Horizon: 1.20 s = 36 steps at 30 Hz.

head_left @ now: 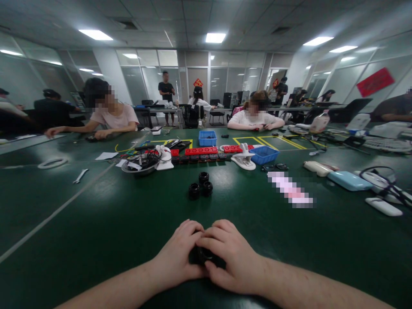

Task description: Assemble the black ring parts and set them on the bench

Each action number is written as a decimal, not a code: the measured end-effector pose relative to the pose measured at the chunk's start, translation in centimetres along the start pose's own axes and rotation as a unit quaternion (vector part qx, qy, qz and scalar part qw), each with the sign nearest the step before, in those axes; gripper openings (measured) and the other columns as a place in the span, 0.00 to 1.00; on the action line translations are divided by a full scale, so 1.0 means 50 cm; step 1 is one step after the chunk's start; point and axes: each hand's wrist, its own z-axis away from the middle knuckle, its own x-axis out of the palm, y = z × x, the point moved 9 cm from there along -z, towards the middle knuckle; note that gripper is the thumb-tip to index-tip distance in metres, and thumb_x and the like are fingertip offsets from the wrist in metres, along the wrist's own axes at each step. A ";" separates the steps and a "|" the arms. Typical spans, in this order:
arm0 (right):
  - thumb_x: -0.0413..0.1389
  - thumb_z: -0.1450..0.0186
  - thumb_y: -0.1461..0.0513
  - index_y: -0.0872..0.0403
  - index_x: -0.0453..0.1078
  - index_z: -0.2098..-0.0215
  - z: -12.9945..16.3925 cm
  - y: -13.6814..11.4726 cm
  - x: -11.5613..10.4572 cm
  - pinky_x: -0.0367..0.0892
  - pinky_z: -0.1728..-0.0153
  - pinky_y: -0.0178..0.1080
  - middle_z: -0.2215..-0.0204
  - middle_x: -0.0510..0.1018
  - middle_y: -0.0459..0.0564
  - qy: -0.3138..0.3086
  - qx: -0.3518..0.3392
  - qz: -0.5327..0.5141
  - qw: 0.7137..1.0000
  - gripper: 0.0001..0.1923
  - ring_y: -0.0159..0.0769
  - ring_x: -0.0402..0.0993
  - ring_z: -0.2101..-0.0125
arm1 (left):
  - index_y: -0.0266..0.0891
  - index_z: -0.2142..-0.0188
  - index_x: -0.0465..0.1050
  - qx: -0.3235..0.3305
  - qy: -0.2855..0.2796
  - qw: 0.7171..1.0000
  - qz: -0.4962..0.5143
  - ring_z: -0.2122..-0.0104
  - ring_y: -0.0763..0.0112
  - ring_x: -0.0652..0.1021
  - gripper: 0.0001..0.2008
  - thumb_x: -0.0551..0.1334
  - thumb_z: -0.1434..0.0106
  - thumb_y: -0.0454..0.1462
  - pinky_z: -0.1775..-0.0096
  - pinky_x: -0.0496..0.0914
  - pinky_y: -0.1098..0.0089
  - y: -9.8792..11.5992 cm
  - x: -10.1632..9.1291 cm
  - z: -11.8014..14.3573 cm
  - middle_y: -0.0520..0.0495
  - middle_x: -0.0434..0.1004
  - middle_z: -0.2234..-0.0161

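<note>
Close in front of me, my left hand (182, 251) and my right hand (230, 255) meet around a black ring-shaped part (204, 255). Fingers of both hands curl over it, hiding most of its surface, and a round opening shows between the thumbs. Beyond my hands, a cluster of 3 similar black round parts (194, 190) sits on the green tabletop (154, 201), close together.
Past the cluster runs a row of red and black socket blocks (201, 151). Beside it are a metal bowl of cables (141, 165), a white clip stand (243, 159) and blue bins (264, 154). A wrench (80, 176) lies left. Two people sit across the table.
</note>
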 end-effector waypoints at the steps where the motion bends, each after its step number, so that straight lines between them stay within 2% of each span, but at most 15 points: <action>1: 0.50 0.47 0.64 0.56 0.67 0.56 -0.001 -0.004 0.000 0.59 0.58 0.43 0.61 0.73 0.50 -0.004 -0.011 -0.008 1.000 0.20 0.38 0.61 0.61 | 0.42 0.61 0.68 -0.001 -0.002 1.000 0.001 0.58 0.60 0.68 0.19 0.68 0.54 0.35 0.48 0.57 0.55 0.000 0.000 0.000 0.48 0.66 0.61; 3: 0.49 0.48 0.65 0.55 0.68 0.56 -0.001 -0.012 0.001 0.58 0.55 0.43 0.60 0.73 0.49 -0.016 -0.032 -0.012 0.999 0.21 0.38 0.61 0.59 | 0.42 0.60 0.68 -0.004 -0.003 1.000 0.000 0.58 0.60 0.68 0.20 0.68 0.54 0.36 0.50 0.60 0.57 -0.002 0.001 -0.001 0.48 0.65 0.60; 5: 0.49 0.48 0.64 0.53 0.68 0.57 0.000 -0.019 0.004 0.53 0.50 0.45 0.58 0.73 0.46 -0.031 -0.052 -0.004 0.998 0.19 0.38 0.61 0.56 | 0.42 0.59 0.68 -0.004 -0.001 1.000 -0.008 0.58 0.60 0.68 0.22 0.69 0.55 0.37 0.50 0.60 0.57 -0.006 0.002 -0.001 0.48 0.65 0.59; 7: 0.50 0.47 0.63 0.51 0.69 0.60 0.003 -0.024 0.011 0.43 0.44 0.48 0.56 0.73 0.43 -0.047 -0.067 0.007 0.997 0.16 0.37 0.60 0.53 | 0.43 0.59 0.69 0.002 -0.001 1.000 -0.023 0.57 0.59 0.68 0.22 0.69 0.55 0.40 0.47 0.56 0.53 -0.010 0.007 0.000 0.49 0.65 0.59; 10: 0.50 0.45 0.61 0.51 0.69 0.66 0.009 -0.034 0.022 0.31 0.41 0.46 0.58 0.74 0.41 -0.055 -0.101 0.007 0.993 0.09 0.35 0.60 0.50 | 0.45 0.57 0.69 0.006 -0.003 0.999 -0.036 0.56 0.58 0.68 0.22 0.68 0.53 0.43 0.45 0.48 0.48 -0.019 0.016 0.000 0.49 0.66 0.58; 12: 0.50 0.43 0.58 0.53 0.69 0.71 0.013 -0.044 0.025 0.29 0.41 0.44 0.63 0.75 0.42 -0.045 -0.133 0.001 0.990 0.09 0.34 0.60 0.50 | 0.45 0.57 0.69 0.004 0.001 0.999 -0.034 0.55 0.59 0.68 0.22 0.68 0.53 0.41 0.45 0.48 0.49 -0.023 0.018 0.001 0.49 0.66 0.58; 15: 0.49 0.41 0.55 0.54 0.68 0.74 0.017 -0.055 0.022 0.29 0.41 0.44 0.69 0.75 0.44 -0.023 -0.160 -0.017 0.987 0.13 0.35 0.60 0.50 | 0.45 0.59 0.70 0.006 0.010 1.000 -0.027 0.56 0.59 0.68 0.20 0.68 0.54 0.38 0.45 0.50 0.51 -0.021 0.016 0.002 0.49 0.66 0.58; 18: 0.49 0.39 0.55 0.54 0.69 0.70 0.020 -0.063 0.013 0.28 0.41 0.45 0.70 0.76 0.44 -0.028 -0.168 -0.021 0.985 0.12 0.37 0.60 0.49 | 0.44 0.60 0.70 0.013 0.014 1.000 -0.020 0.56 0.59 0.68 0.18 0.67 0.52 0.38 0.46 0.53 0.53 -0.013 0.008 0.003 0.49 0.66 0.58; 21: 0.51 0.40 0.56 0.54 0.67 0.59 0.019 -0.056 -0.003 0.32 0.41 0.48 0.63 0.75 0.46 -0.022 -0.141 -0.005 0.990 0.14 0.38 0.61 0.51 | 0.45 0.58 0.69 0.010 0.004 1.000 -0.012 0.57 0.59 0.67 0.20 0.68 0.51 0.41 0.51 0.60 0.57 -0.010 0.005 0.002 0.48 0.65 0.58; 23: 0.53 0.41 0.54 0.55 0.65 0.55 0.016 -0.042 -0.023 0.40 0.43 0.49 0.60 0.73 0.50 0.023 -0.105 0.002 0.994 0.19 0.39 0.64 0.55 | 0.45 0.56 0.69 0.007 -0.002 1.000 -0.011 0.57 0.59 0.67 0.24 0.70 0.53 0.43 0.53 0.62 0.59 -0.012 0.004 0.002 0.48 0.65 0.58; 26: 0.53 0.42 0.51 0.58 0.62 0.54 0.012 -0.016 -0.044 0.54 0.51 0.50 0.62 0.71 0.54 0.094 -0.050 0.013 0.994 0.24 0.40 0.65 0.60 | 0.44 0.56 0.69 0.017 0.003 1.000 -0.011 0.57 0.59 0.67 0.23 0.69 0.52 0.44 0.53 0.62 0.60 -0.011 0.004 0.001 0.48 0.66 0.57; 28: 0.54 0.43 0.48 0.58 0.62 0.56 0.009 -0.003 -0.042 0.59 0.58 0.48 0.63 0.70 0.54 0.107 -0.019 0.023 0.994 0.25 0.41 0.64 0.63 | 0.43 0.58 0.70 0.025 0.008 1.000 -0.010 0.57 0.60 0.67 0.21 0.69 0.51 0.44 0.53 0.61 0.60 -0.011 0.004 0.001 0.47 0.66 0.58; 30: 0.55 0.45 0.47 0.57 0.64 0.58 0.005 0.008 -0.030 0.60 0.62 0.46 0.65 0.70 0.53 0.088 0.012 0.036 0.995 0.25 0.40 0.63 0.65 | 0.42 0.59 0.70 0.025 0.010 1.000 -0.009 0.57 0.60 0.67 0.21 0.69 0.52 0.43 0.53 0.61 0.61 -0.013 0.006 0.001 0.47 0.66 0.58; 33: 0.57 0.46 0.53 0.56 0.67 0.64 0.001 0.019 -0.004 0.59 0.62 0.46 0.68 0.71 0.51 0.035 0.046 0.053 0.997 0.17 0.39 0.62 0.66 | 0.43 0.59 0.69 0.019 0.010 1.000 -0.011 0.57 0.60 0.67 0.22 0.70 0.54 0.41 0.53 0.61 0.61 -0.015 0.007 0.001 0.48 0.66 0.58; 36: 0.55 0.48 0.60 0.56 0.67 0.62 0.000 0.014 0.007 0.59 0.61 0.45 0.66 0.71 0.51 0.012 0.031 0.046 0.998 0.14 0.39 0.61 0.65 | 0.43 0.59 0.69 0.012 0.006 1.000 -0.012 0.58 0.60 0.67 0.21 0.70 0.54 0.38 0.53 0.62 0.61 -0.014 0.006 0.002 0.49 0.66 0.58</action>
